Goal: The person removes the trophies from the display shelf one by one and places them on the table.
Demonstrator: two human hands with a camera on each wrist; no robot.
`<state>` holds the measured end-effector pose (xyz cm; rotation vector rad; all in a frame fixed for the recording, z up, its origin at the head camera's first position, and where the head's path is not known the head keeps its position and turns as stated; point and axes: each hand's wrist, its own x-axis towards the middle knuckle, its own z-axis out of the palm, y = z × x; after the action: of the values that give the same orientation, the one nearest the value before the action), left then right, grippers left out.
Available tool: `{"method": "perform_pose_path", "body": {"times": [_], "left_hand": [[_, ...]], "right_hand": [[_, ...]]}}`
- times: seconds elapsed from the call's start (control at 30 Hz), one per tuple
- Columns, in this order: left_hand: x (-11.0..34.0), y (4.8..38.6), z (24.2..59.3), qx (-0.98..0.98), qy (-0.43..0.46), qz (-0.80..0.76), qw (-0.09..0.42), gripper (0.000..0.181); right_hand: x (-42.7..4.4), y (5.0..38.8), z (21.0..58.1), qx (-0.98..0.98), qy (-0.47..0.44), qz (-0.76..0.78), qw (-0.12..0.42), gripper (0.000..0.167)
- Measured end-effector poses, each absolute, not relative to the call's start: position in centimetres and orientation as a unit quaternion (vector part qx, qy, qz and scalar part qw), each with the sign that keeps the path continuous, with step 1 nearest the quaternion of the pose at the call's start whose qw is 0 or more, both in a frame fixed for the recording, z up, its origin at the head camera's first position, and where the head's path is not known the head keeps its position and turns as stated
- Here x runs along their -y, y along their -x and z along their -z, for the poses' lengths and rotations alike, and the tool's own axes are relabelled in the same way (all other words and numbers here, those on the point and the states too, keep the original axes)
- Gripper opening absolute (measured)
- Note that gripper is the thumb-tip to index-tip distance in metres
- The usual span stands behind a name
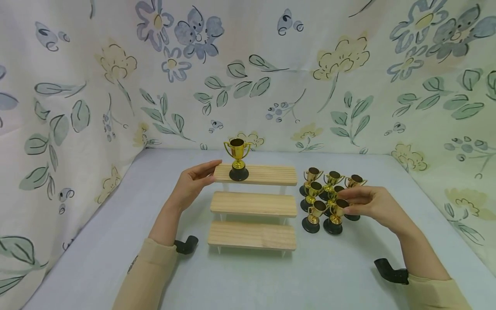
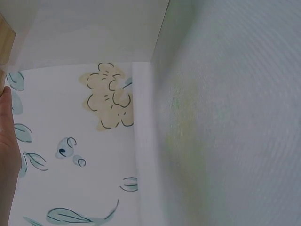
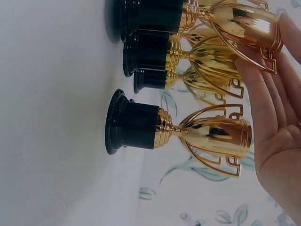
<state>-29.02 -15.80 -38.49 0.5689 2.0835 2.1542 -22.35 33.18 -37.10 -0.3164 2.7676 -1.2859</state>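
A three-tier display stand with pale wooden shelves stands in the middle of the table. On its top shelf, left of centre, a gold trophy cup with a black base stands upright. My left hand holds the left end of that top shelf; in the left wrist view only part of the hand shows at the edge. To the right of the stand, several small trophies stand upright in a cluster. My right hand pinches the front right trophy by its cup, thumb near the rim.
A white cloth covers the table. Behind and at both sides hangs a floral curtain. A black wrist mount sits on the right forearm, another mount on the left. The trophies stand close together, some partly hidden.
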Motion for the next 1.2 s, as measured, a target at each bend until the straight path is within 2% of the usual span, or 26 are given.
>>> {"method": "perform_pose_path", "body": {"times": [1.2], "left_hand": [[15.78,28.96,38.42,-0.681,-0.181,-0.708,0.048,0.057]], "right_hand": [[-33.85,21.94,37.16,-0.904,0.125,0.405,0.054,0.042]]}}
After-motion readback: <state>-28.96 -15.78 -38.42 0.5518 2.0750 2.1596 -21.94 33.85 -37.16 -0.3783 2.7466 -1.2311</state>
